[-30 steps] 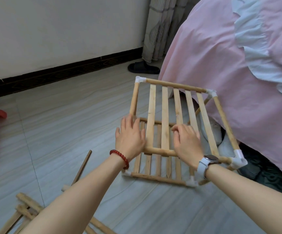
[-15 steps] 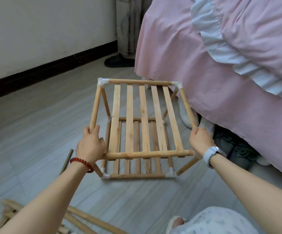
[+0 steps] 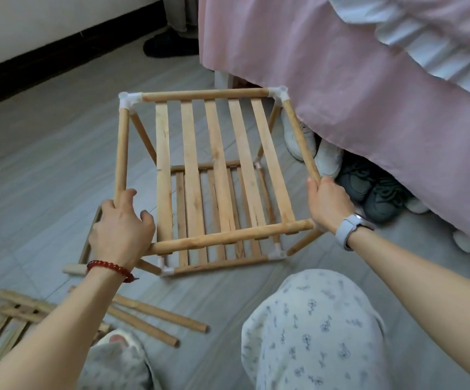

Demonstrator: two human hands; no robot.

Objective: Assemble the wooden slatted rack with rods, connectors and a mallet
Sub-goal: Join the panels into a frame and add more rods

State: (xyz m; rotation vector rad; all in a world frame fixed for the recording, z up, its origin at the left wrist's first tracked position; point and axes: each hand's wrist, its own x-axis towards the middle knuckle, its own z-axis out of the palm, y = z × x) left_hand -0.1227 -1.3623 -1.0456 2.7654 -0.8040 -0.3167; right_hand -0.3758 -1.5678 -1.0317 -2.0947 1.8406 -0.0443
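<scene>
Head view: a two-tier wooden rack [image 3: 217, 175] stands on the tiled floor [image 3: 45, 164] beside the pink bed skirt [image 3: 368, 114], with shoes [image 3: 368, 187] tucked under the bed's edge. The left hand [image 3: 121, 223] is wrapped round the near end of the upper tier's left side rod [image 3: 121, 153], covering the near-left corner; the right hand [image 3: 326, 204] grasps the near end of the right side rod [image 3: 301, 142] at the near-right corner. The top slatted shelf [image 3: 219, 164] is framed by rods, with white connectors [image 3: 128, 100] plainly seated at both far corners; whether connectors sit under the hands cannot be told. A lower slatted shelf [image 3: 222, 249] rests on the floor, white connectors showing at its near corners, and slanting legs join the two tiers. Loose rods [image 3: 157, 319] lie on the floor near the person's knee [image 3: 312, 319], and another slatted panel [image 3: 11, 311] lies at the lower left. A short wooden piece [image 3: 73, 269] beside the left wrist may be the mallet; it is too hidden to say. Judged from this, two tiers are built; the spare rods and panel suggest a further tier remains, and the near upper joints probably need seating.
</scene>
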